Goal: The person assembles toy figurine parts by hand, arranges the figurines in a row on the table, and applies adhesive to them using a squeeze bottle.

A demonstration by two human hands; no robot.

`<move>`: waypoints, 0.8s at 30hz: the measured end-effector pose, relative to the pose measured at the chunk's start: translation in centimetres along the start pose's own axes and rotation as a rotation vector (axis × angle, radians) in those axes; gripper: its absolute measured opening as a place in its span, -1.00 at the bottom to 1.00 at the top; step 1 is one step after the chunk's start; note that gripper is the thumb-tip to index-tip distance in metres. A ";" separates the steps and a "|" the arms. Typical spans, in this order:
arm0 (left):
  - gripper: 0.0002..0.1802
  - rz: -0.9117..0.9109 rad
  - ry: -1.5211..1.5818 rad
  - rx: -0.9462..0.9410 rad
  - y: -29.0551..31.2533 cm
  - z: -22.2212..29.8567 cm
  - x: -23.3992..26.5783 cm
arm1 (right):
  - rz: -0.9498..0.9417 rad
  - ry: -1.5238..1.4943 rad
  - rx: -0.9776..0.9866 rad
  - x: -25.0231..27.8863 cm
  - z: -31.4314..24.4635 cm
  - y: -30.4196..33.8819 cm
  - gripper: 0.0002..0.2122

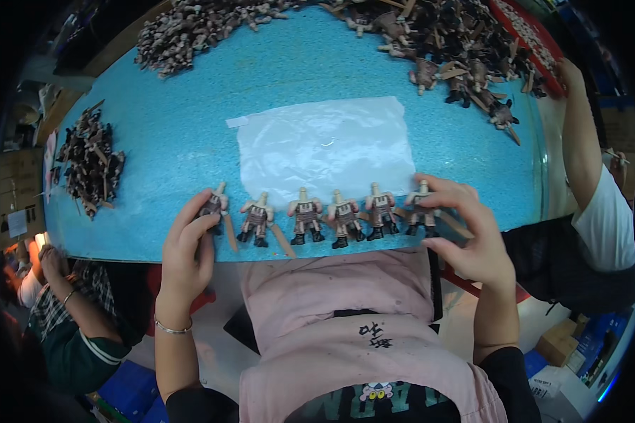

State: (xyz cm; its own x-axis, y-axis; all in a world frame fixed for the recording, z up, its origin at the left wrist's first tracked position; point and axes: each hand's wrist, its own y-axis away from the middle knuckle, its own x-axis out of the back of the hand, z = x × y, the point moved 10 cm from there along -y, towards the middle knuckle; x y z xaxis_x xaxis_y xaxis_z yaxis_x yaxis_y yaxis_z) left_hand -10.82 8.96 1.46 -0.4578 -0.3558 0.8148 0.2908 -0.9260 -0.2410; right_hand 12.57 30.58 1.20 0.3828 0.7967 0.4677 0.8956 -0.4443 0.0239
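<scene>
Several small headless toy figures, brown and cream with black boots, lie in a row along the near edge of the blue table; one of them is a middle figure point(306, 217). My left hand point(190, 236) is closed on the leftmost toy figure point(217, 203), thumb and fingers at its side. At the other end of the row, my right hand point(470, 236) curls around the rightmost toy figure point(422, 215). Its fingertips touch the upper body, with the thumb lower down by the boots. Thin brown strips point(282, 241) stick out beside some figures.
A clear plastic sheet point(324, 144) lies flat beyond the row. Piles of figures point(466, 63) and pale parts point(183, 39) cover the far side, with a dark pile point(90, 161) at left. A red tray point(533, 42) stands far right. Other people's arms point(581, 134) show on both sides.
</scene>
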 end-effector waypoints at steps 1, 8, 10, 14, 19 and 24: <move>-0.54 0.000 0.026 -0.005 0.1 -0.1 0.0 | -0.012 0.164 0.033 -0.3 -0.6 -0.2 -0.58; -0.50 0.019 0.048 0.021 0.1 0.0 -0.6 | 0.009 0.327 0.082 -0.7 0.0 0.0 -0.52; -0.51 0.039 0.017 0.015 0.1 -0.2 -0.5 | -0.003 0.353 0.100 -0.6 0.0 -0.2 -0.52; -0.50 0.069 0.013 0.009 -0.2 0.3 -0.1 | -0.027 0.374 0.100 -0.5 0.0 -0.4 -0.50; -0.44 0.082 -0.045 -0.063 0.7 1.8 0.8 | -0.043 0.378 0.154 -0.7 -2.4 -0.5 -0.50; -0.48 0.232 -0.131 -0.017 1.6 -1.3 2.9 | 0.059 0.395 0.190 2.9 -5.3 -5.2 -0.65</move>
State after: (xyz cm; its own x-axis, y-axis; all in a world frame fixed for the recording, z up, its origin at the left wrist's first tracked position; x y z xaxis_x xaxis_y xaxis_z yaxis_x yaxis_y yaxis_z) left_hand -12.77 6.30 2.78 -0.2672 -0.5405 0.7978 0.3602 -0.8239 -0.4376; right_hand 7.82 32.97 7.12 0.3510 0.5379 0.7665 0.9148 -0.3716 -0.1581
